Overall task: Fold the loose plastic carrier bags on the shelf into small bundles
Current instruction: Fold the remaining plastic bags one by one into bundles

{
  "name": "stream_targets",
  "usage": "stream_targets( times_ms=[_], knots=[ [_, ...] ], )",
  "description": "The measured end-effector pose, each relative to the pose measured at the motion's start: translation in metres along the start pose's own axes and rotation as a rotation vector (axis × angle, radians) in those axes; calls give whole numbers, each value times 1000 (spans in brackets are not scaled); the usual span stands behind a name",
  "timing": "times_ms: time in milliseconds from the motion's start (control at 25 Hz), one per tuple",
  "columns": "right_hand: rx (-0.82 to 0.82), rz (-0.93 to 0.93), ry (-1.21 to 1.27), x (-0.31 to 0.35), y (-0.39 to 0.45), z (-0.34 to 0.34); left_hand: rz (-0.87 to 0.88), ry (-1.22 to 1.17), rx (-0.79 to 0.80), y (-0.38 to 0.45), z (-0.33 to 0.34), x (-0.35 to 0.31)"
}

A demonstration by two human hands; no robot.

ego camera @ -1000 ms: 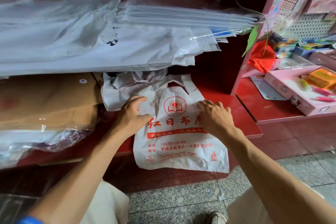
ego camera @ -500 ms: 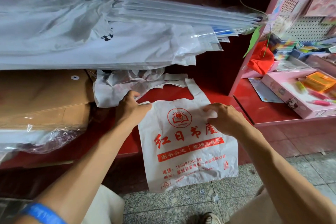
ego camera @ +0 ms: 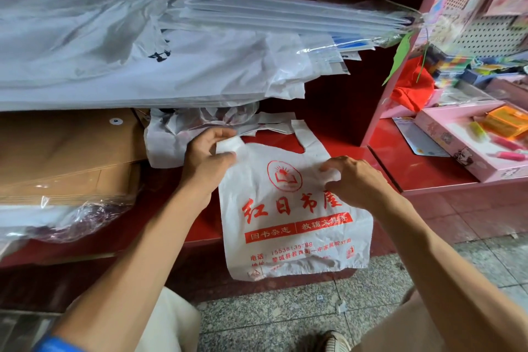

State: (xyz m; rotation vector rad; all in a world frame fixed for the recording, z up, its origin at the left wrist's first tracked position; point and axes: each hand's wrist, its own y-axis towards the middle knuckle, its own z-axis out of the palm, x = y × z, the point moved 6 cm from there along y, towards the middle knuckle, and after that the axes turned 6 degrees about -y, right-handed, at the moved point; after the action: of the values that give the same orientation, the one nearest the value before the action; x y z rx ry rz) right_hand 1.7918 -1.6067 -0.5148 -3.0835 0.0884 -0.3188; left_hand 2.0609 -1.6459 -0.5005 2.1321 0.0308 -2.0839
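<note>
A white plastic carrier bag (ego camera: pixel 288 226) with red printing lies on the red shelf (ego camera: pixel 337 148), its lower half hanging over the front edge. My left hand (ego camera: pixel 207 158) pinches the bag's left handle near the top left corner. My right hand (ego camera: pixel 355 180) pinches the bag's right edge below the right handle, which points up and back. More crumpled white carrier bags (ego camera: pixel 177 137) lie behind my left hand, under the stack above.
A thick stack of white and clear plastic sheets (ego camera: pixel 143 46) overhangs the shelf. Brown cardboard envelopes (ego camera: pixel 63 148) sit at left. A pink display stand (ego camera: pixel 471 148) with stationery is at right. Speckled floor tiles (ego camera: pixel 285 311) lie below.
The bag has slid toward me, so more of it hangs off the shelf. Both hands went from pressing flat on it to pinching its left handle and right edge.
</note>
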Motion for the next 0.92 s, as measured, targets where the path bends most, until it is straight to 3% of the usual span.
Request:
stream_targets(
  times_ms=[160, 320, 400, 480, 560, 640, 760, 840, 920],
  knots=[
    [-7, 10, -23, 4, -2, 2, 163, -264, 40, 12, 3, -13],
    [-20, 35, -34, 6, -5, -1, 297, -268, 70, 25, 0, -22],
    [-23, 49, -41, 9, -6, -2, 326, -94, 20, 32, -2, -25],
    [-20, 59, -56, 12, -6, -2, 301, 300, -82, 36, -9, -19],
    [-22, 55, -66, 14, -5, -3, 119, 635, -103, 33, -16, 2],
    [-14, 58, -69, 16, -4, -3, -54, 763, -9, 28, -14, 20],
    [-20, 57, -66, 18, -5, -4, -34, 743, -15, 27, -8, 17],
    [-25, 51, -65, 18, -5, -5, -4, 573, -56, 28, -9, 15],
    [-24, 40, -57, 17, -6, -4, 85, 339, 13, 30, -5, 14]
  ],
)
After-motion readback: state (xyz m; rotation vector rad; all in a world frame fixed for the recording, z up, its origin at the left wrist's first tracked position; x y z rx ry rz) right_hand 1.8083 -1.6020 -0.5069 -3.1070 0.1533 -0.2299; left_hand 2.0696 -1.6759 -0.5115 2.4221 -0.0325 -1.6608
